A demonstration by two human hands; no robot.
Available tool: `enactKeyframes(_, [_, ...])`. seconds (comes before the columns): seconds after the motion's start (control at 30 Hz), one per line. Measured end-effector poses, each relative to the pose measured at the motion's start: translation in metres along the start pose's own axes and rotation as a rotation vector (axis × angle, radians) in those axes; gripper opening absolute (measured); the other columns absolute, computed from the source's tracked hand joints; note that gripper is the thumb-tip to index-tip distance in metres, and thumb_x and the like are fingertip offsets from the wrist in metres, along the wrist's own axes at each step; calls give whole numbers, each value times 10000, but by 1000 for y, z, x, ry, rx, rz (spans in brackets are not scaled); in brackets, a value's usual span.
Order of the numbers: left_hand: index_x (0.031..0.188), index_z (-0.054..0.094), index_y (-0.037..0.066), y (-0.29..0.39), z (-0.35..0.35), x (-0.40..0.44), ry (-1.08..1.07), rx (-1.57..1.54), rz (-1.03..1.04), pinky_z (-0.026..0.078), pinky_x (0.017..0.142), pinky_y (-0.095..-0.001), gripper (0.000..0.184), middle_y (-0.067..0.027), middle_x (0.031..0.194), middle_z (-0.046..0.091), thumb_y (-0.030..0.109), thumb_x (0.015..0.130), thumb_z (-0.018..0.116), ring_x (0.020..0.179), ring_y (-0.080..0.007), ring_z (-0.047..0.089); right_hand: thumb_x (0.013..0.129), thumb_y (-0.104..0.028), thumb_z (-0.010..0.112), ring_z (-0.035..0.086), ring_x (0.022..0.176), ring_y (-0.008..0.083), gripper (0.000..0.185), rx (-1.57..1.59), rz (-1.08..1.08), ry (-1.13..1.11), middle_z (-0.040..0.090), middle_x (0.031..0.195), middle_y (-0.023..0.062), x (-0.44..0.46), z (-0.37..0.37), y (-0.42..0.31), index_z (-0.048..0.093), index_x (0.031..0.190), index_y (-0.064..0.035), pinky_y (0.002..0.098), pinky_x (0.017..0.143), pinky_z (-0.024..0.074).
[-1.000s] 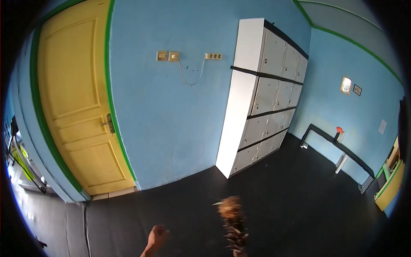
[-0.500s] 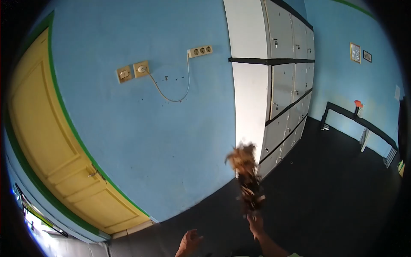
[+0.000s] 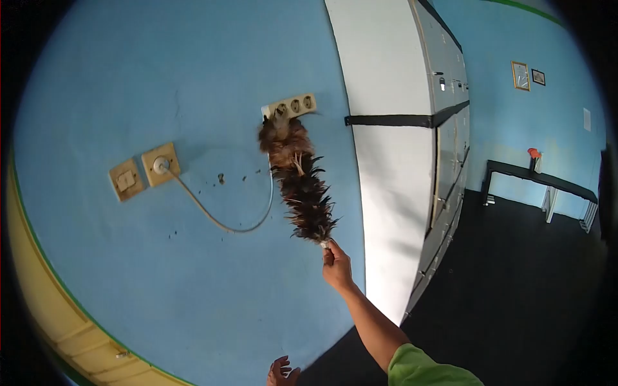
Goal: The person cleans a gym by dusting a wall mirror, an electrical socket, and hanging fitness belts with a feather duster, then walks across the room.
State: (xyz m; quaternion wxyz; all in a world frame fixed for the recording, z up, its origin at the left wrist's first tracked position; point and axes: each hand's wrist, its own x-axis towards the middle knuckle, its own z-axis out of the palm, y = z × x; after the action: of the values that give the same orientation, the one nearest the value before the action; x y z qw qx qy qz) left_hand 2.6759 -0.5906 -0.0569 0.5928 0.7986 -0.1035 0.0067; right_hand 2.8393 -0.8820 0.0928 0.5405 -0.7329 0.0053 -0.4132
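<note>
My right hand [image 3: 337, 265] grips the short handle of a brown feather duster [image 3: 306, 196], which points up along the blue wall. The duster's lighter tip overlaps the lower edge of a white power strip [image 3: 296, 105] with three sockets. From the strip a white cord [image 3: 222, 226] loops down and across to a plug [image 3: 161, 165] in a wall socket. Low in the view, my left hand [image 3: 282, 372] is held in the air with its fingers apart and nothing in it.
A light switch [image 3: 127, 180] sits left of the socket. Grey lockers [image 3: 444, 157] with a white side panel [image 3: 394, 212] stand to the right. Farther off, a black bench [image 3: 541, 180] bears a red flower in a vase [image 3: 535, 161]. A yellow door [image 3: 71, 334] is at lower left.
My right hand has raised the feather duster from low near the lockers up to the power strip. The wall and sockets appear closer, and my left hand has dropped lower in view.
</note>
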Motion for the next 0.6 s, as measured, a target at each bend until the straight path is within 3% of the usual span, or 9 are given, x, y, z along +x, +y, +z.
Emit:
enactKeyframes(0.07, [1228,499,70,32,-12,42,-17,267,170,505,697,-334,517,-121,1045,597,157,770,723,854,-212,599,894,-67,481,591,678,249,242,-49,-178,358,613,817,153,31,26,22,540,1127,-50,274,634,465])
enactKeyframes(0.17, [1225,502,65,63,-25,88,8,313,295,500,683,-335,517,-117,1037,600,139,765,726,838,-215,601,868,-47,506,640,747,320,271,20,261,192,631,830,179,55,18,16,542,1136,-32,330,665,502])
enactKeyframes(0.23, [1225,504,61,64,-28,107,24,337,277,497,678,-335,518,-113,1035,603,120,762,728,835,-213,601,845,-14,528,639,769,337,299,-52,-235,280,626,842,189,40,39,47,537,1144,-13,339,678,508])
enactKeyframes(0.27, [1226,503,61,61,-28,114,42,332,282,496,679,-334,513,-111,1038,603,112,766,724,835,-210,603,832,14,536,634,769,348,310,-72,-320,239,619,871,206,28,43,41,536,1141,5,346,675,510])
enactKeyframes(0.37, [1221,507,57,59,-14,123,107,293,265,494,681,-330,489,-106,1034,606,90,778,711,831,-202,604,853,1,522,652,787,283,277,28,-152,309,634,882,171,36,46,88,554,1128,-6,313,678,505])
enactKeyframes(0.43, [1215,511,54,62,-4,126,157,219,199,494,677,-329,480,-105,1017,609,84,779,709,824,-202,604,872,-15,518,543,617,172,165,134,40,332,599,772,119,74,25,84,559,1027,22,256,581,446])
enactKeyframes(0.5, [1212,515,55,74,5,130,172,241,228,492,667,-328,481,-107,1002,612,79,775,713,813,-203,602,880,-10,505,492,601,150,144,116,27,245,590,771,106,95,1,79,551,1010,30,256,564,431])
enactKeyframes(0.53, [1214,514,56,78,9,136,169,272,282,492,660,-329,484,-109,1001,612,76,774,714,809,-205,602,892,-22,492,502,628,132,160,-13,-201,248,594,789,91,99,-4,75,551,1032,27,262,579,438])
enactKeyframes(0.6, [1209,514,48,79,19,155,176,302,354,491,647,-332,489,-120,1008,609,68,766,719,799,-213,602,893,-23,490,508,640,134,167,33,-200,272,593,795,94,100,-3,96,550,1041,23,262,588,441])
